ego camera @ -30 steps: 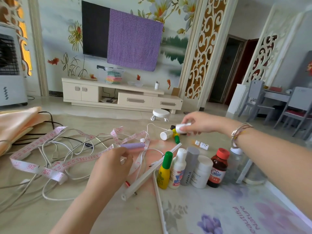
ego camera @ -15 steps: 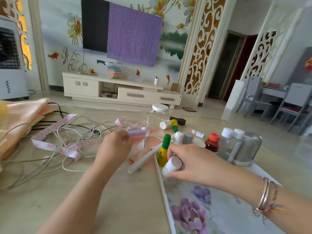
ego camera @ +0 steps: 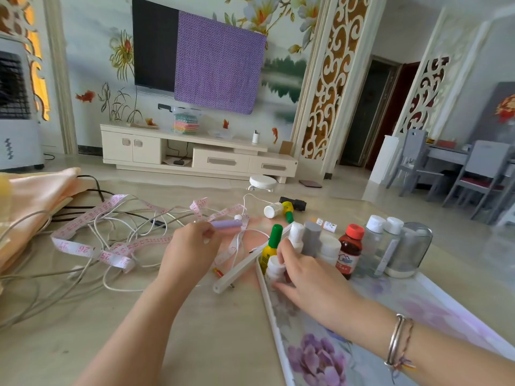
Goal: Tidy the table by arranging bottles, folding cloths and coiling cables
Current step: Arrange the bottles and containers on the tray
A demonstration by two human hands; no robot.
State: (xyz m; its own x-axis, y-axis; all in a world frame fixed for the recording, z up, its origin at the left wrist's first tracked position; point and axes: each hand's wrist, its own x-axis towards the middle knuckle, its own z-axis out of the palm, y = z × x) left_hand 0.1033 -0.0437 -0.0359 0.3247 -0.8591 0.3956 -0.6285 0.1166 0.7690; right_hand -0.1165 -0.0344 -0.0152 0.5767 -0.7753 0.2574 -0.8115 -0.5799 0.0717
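Across the desk [ego camera: 83,316], her right hand [ego camera: 309,277] is gripping a small white bottle [ego camera: 274,270] beside the row, while her left hand [ego camera: 192,247] is pinching a lilac tube [ego camera: 227,224].

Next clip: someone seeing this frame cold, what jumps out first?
The tangle on the left of the table: a pink measuring tape snaking through loose white cables. Right of centre, upright bottles stand in a row, among them a green-capped yellow bottle and a red-capped brown bottle. The right hand grips a small white bottle at the row's near end, while the left hand holds a lilac tube.
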